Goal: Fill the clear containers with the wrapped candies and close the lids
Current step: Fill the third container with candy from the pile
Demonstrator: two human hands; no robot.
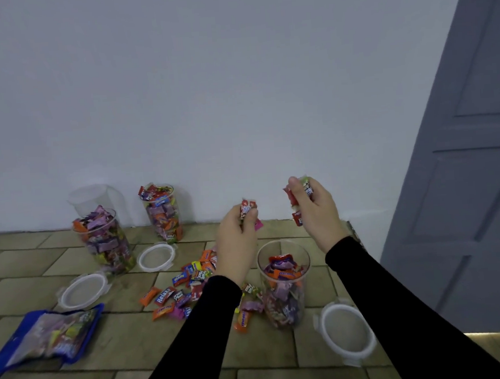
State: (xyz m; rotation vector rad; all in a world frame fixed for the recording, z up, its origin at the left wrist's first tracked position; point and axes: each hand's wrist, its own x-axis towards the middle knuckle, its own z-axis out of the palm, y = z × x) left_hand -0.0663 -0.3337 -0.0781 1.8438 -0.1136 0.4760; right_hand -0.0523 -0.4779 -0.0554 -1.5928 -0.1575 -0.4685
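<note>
Both hands are raised above a clear container (285,293) that stands open on the floor, partly filled with wrapped candies. My left hand (237,243) grips a few red and pink candies just left of its rim. My right hand (315,211) holds several red and green candies above and to the right. Loose candies (184,288) lie scattered on the floor to the left. Two full open containers (106,241) (163,213) stand near the wall, with an empty one (95,197) behind the left one.
Three white-rimmed lids lie on the tiled floor: one (346,335) right of the near container, one (156,257) by the full ones, one (82,289) further left. A blue candy bag (48,333) lies at the left. A grey door (463,174) stands at the right.
</note>
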